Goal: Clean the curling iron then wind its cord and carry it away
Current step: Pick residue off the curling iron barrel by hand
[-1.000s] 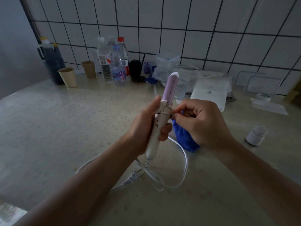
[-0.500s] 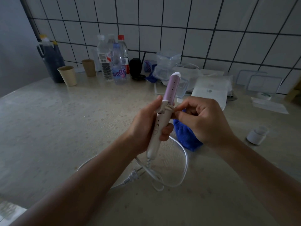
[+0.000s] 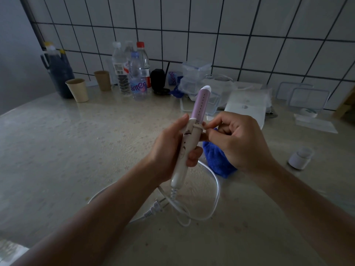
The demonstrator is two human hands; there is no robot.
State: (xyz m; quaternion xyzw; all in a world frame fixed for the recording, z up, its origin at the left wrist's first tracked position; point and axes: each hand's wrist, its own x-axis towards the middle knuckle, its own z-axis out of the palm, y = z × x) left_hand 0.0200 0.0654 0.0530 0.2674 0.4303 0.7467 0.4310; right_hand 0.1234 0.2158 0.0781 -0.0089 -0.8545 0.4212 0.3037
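The curling iron (image 3: 199, 104) has a pink barrel and a white handle and stands nearly upright above the table. My left hand (image 3: 169, 150) grips its handle, thumb up along the side. My right hand (image 3: 238, 139) has curled fingers that pinch at the collar where barrel meets handle. A blue cloth (image 3: 217, 160) lies bunched on the table under my right hand, partly hidden by it. The white cord (image 3: 217, 181) hangs from the handle and loops loosely on the table, ending in the plug (image 3: 156, 207).
Along the tiled back wall stand a dark jug (image 3: 57, 73), two paper cups (image 3: 77, 90), several water bottles (image 3: 137, 75), stacked clear boxes (image 3: 194, 77), white packets (image 3: 245, 106) and box lids (image 3: 309, 98). A small white jar (image 3: 299, 158) sits to the right.
Both hands have lifted the curling iron slightly. My right fingers have shifted along the collar; the cord and cloth lie as before.
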